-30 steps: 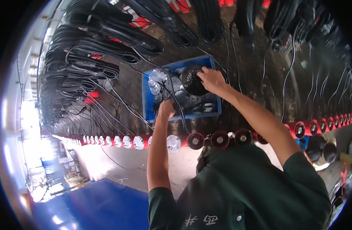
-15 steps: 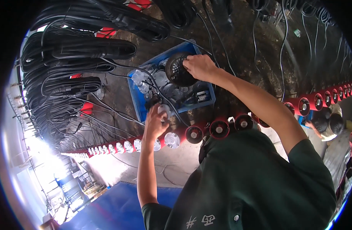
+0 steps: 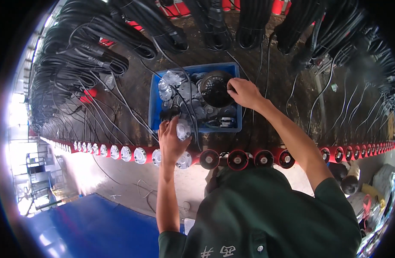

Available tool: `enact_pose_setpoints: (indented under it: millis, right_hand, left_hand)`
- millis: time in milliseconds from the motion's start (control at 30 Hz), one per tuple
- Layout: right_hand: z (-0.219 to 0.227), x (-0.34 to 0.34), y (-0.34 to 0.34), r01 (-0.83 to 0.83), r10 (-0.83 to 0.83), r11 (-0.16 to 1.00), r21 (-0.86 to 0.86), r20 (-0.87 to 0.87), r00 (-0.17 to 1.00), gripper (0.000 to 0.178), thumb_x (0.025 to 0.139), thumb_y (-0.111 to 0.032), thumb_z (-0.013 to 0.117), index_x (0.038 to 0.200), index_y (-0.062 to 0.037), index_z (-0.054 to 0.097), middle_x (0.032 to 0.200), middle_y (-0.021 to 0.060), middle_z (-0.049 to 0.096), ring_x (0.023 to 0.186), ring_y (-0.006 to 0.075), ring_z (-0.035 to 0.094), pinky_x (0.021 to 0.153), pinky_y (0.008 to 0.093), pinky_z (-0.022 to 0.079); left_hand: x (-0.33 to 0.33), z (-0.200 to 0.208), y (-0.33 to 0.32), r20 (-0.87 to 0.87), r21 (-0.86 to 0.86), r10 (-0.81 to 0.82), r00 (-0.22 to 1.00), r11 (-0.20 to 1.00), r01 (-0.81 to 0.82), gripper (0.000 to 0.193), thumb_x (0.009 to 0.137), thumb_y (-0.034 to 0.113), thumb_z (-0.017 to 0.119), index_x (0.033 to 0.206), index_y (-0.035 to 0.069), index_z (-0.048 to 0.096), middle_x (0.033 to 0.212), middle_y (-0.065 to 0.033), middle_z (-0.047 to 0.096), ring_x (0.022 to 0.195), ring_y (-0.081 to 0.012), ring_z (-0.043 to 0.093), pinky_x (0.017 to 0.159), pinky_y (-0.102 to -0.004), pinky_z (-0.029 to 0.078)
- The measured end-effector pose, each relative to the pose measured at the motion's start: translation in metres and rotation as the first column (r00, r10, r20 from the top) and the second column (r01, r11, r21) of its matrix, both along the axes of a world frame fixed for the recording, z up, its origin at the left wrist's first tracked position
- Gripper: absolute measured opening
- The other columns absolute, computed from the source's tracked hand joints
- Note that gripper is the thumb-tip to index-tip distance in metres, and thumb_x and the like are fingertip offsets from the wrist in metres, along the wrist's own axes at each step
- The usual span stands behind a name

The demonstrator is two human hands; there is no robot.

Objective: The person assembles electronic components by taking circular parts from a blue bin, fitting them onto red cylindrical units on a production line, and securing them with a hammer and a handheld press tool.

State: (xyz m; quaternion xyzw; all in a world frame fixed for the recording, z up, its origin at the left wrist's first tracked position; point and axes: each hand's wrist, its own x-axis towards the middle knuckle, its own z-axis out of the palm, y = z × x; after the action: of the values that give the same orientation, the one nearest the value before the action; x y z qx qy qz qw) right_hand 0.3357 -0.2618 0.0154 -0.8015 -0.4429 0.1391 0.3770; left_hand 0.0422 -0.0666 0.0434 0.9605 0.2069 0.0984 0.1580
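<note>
A blue plastic crate (image 3: 152, 103) on the dark bench holds many round silvery metal caps (image 3: 188, 91) and a dark bowl with a perforated wall (image 3: 217, 89). My left hand (image 3: 172, 141) is closed on a silvery flanged cap (image 3: 183, 129) at the crate's near left edge, beside a small black part (image 3: 169, 113). My right hand (image 3: 245, 92) has its fingers curled together at the bowl's right rim; what they pinch is hidden. Along the bench's near edge runs a row of red cylinders, some with an open dark end (image 3: 237, 159), others closed by silvery caps (image 3: 140, 155).
Bundled black cables (image 3: 214, 26) hang along the back and left, with thin leads (image 3: 180, 64) crossing the crate. A blue sheet (image 3: 107, 223) lies at lower left. Another person (image 3: 350, 178) is low at the right.
My view has turned, so the crate appears more level. My right hand has shifted slightly along the bowl's rim; my left hand still holds the cap near the crate's edge.
</note>
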Motion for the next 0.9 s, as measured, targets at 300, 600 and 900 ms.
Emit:
enact_pose_setpoints:
  millis: [300,600,900]
  right_hand:
    - [0.099,-0.054,-0.045,0.005,0.153,0.978,0.207,-0.739,0.656,0.020,0.104,-0.013,0.064,0.117,0.0000,0.069,0.095,0.0038,0.074,0.085,0.0101,0.067,0.075,0.0293,0.054]
    - [0.112,-0.104,-0.033,-0.285,0.304,0.919,0.272,-0.029,0.952,0.016,0.093,-0.008,0.077,0.107,-0.0011,0.074,0.097,0.0117,0.074,0.087,0.0279,0.074,0.078,0.0350,0.059]
    - [0.104,-0.114,-0.021,-0.404,0.422,0.876,0.264,-0.017,0.906,0.012,0.090,-0.007,0.076,0.100,-0.0026,0.072,0.089,0.0145,0.070,0.081,0.0328,0.070,0.071,0.0412,0.055]
  left_hand:
    - [-0.001,0.026,-0.091,0.288,-0.753,0.576,0.765,-0.357,0.552,0.089,0.081,0.014,0.072,0.161,0.008,0.034,0.157,-0.0199,0.049,0.140,-0.0479,0.055,0.115,-0.0614,0.047]
    - [0.013,0.063,-0.141,0.192,-0.702,0.580,0.792,-0.483,0.523,0.069,0.093,0.005,0.056,0.159,0.003,0.037,0.154,-0.0208,0.048,0.146,-0.0366,0.050,0.118,-0.0543,0.047]
    - [-0.004,0.062,-0.151,0.098,-0.816,0.599,0.795,-0.408,0.408,0.085,0.077,-0.010,0.049,0.160,0.000,0.037,0.149,-0.0204,0.054,0.139,-0.0364,0.055,0.120,-0.0531,0.044]
